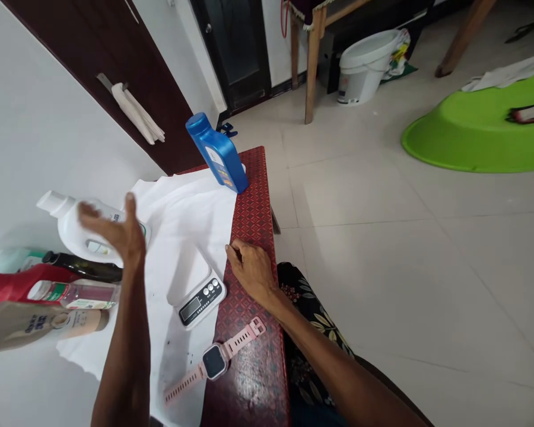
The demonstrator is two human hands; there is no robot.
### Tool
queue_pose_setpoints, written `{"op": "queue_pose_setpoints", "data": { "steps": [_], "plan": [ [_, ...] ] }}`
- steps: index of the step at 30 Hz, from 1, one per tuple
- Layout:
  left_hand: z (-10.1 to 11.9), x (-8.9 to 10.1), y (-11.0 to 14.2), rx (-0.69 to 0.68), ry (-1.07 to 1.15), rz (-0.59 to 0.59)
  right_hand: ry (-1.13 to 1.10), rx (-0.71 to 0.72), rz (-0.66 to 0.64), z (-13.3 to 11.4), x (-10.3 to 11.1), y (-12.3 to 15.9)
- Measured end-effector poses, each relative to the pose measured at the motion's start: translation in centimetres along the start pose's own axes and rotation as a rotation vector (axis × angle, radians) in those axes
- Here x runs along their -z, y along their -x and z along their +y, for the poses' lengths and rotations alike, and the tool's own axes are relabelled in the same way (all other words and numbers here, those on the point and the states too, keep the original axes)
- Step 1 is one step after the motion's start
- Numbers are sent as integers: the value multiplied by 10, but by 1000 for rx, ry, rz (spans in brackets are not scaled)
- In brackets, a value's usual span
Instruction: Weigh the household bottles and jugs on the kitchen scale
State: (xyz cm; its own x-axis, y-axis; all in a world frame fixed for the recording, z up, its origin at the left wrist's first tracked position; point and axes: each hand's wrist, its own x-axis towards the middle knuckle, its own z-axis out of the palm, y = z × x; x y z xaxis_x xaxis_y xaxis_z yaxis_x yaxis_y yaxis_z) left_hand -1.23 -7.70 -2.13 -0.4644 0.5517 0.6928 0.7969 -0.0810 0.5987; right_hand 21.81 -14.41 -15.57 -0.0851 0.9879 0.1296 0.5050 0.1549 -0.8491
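Note:
My left hand [115,231] is raised with thumb and fingers spread, slightly blurred, and holds nothing. Behind it a white detergent bottle [93,246] with a pump-like cap stands by the wall, partly hidden by the hand. My right hand [251,270] rests on the edge of the red patterned table [253,207], its fingers curled in and nothing visible in them. Just left of it lies a white digital kitchen scale [200,299], its platform bare and its display dark. Closer to me, a pink-strapped smartwatch [215,360] lies stretched out, partly on the white cloth [160,332].
A blue bottle [220,157] stands at the table's far corner. Along the wall are a dark bottle [84,267], a clear bottle with a white cap [80,293] and a beige pouch [40,326]. Beyond, on the tiled floor, are a white bucket [360,71] and a green tub [463,130].

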Motion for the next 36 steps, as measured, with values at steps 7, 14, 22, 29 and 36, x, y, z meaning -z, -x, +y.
{"op": "queue_pose_setpoints", "data": {
  "steps": [7,14,22,29,36],
  "plan": [
    [127,-172,31,207,200,-269,2,-22,-34,-4,7,0],
    [130,-227,31,210,121,-320,-58,-33,-57,-7,12,1],
    [71,-180,4,236,188,-365,-21,-14,-47,-5,12,1],
    [43,-94,5,274,347,-307,19,9,-2,-1,5,-1],
    [36,38,23,219,378,-369,6,31,50,5,-2,-1]
  ]
}}
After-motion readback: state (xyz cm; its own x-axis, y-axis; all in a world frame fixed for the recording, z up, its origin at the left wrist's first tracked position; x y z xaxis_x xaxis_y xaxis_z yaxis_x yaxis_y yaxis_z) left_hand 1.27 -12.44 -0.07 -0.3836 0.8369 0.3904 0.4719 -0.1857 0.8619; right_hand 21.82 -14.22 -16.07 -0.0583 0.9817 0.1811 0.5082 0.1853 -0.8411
